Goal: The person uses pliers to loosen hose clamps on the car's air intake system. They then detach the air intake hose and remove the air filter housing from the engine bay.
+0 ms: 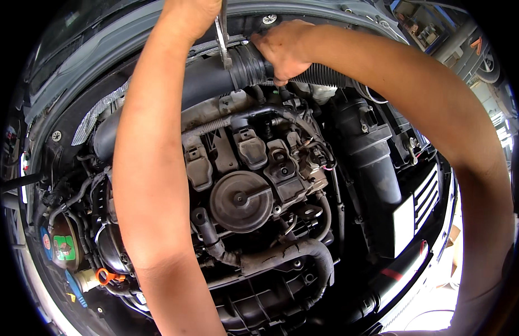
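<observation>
At the top edge my left hand (pixel 195 18), partly cut off, is closed around metal pliers (pixel 222 40). Their jaws point down onto a band on the thick black air intake pipe (pixel 206 79); whether they grip the band I cannot tell. Just right of them, my right hand (pixel 287 50) curls over the joint where the ribbed black sleeve (pixel 249 64) meets a corrugated hose (pixel 326 77). Its fingers bend around the joint, and the fingertips are partly hidden. My left forearm covers part of the engine.
Below lies the dusty engine with a round cover (pixel 241 201) and several ignition coils (pixel 251 150). A black air filter housing (pixel 364 134) stands at the right. At the lower left are an orange dipstick ring (pixel 105 276) and a fluid reservoir (pixel 63 246). The car body rim surrounds the bay.
</observation>
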A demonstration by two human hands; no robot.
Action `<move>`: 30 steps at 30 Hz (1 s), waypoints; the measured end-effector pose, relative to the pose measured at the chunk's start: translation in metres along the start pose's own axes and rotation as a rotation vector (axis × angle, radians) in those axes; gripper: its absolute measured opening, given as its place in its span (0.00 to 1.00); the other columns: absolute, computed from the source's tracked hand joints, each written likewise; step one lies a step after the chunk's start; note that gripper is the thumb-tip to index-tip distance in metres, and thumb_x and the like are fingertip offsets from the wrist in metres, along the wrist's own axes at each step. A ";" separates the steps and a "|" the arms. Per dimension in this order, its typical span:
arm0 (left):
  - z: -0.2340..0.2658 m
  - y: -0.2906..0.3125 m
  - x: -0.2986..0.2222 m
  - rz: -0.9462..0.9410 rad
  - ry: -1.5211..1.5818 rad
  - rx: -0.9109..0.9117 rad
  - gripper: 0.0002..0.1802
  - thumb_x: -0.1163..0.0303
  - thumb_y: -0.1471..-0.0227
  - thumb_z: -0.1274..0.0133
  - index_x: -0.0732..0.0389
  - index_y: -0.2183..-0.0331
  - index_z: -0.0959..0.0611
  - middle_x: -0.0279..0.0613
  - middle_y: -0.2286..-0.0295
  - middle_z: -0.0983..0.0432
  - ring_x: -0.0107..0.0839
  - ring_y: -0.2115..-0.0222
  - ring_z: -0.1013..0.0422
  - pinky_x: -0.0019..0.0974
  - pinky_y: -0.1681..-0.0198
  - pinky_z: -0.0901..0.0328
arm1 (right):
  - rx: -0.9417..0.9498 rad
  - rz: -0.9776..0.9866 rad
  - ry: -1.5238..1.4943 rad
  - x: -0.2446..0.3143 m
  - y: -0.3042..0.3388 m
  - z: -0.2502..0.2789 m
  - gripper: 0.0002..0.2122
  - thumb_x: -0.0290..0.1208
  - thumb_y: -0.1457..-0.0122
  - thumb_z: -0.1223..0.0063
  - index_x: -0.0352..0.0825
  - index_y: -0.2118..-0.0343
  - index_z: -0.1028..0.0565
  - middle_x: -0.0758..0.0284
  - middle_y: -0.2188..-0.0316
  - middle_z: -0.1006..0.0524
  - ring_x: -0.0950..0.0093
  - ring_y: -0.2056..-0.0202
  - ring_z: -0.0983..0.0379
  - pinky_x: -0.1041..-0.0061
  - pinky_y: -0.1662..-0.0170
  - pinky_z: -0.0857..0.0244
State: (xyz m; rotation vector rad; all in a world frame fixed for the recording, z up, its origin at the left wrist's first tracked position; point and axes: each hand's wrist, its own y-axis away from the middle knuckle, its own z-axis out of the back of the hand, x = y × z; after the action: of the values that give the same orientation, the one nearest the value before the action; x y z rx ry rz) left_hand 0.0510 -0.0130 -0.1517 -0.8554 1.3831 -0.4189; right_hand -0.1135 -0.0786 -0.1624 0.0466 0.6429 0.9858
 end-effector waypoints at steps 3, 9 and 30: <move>0.000 0.003 0.008 -0.142 -0.065 0.055 0.43 0.68 0.63 0.41 0.65 0.42 0.33 0.41 0.57 0.31 0.30 0.57 0.35 0.34 0.50 0.38 | 0.007 -0.001 0.000 0.001 0.000 0.000 0.51 0.49 0.50 0.32 0.24 0.30 0.48 0.52 0.40 0.27 0.57 0.40 0.30 0.63 0.38 0.34; -0.003 0.008 0.010 -0.278 -0.208 0.049 0.57 0.62 0.60 0.34 0.67 0.33 0.45 0.48 0.42 0.41 0.38 0.43 0.42 0.40 0.37 0.47 | 0.014 0.008 -0.001 0.001 0.002 0.002 0.50 0.49 0.49 0.33 0.24 0.30 0.48 0.51 0.41 0.28 0.57 0.39 0.31 0.63 0.37 0.34; 0.037 0.063 -0.008 -0.223 0.278 -0.612 0.50 0.67 0.53 0.47 0.62 0.32 0.49 0.51 0.50 0.35 0.45 0.55 0.29 0.48 0.57 0.32 | 0.106 -0.039 -0.130 0.001 0.006 0.011 0.51 0.44 0.49 0.36 0.29 0.27 0.54 0.57 0.40 0.26 0.59 0.41 0.28 0.59 0.42 0.31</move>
State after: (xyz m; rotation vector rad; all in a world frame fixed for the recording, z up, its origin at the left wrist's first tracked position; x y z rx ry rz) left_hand 0.0714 0.0431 -0.1938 -1.5051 1.7132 -0.2898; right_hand -0.1122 -0.0719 -0.1519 0.1898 0.5737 0.9023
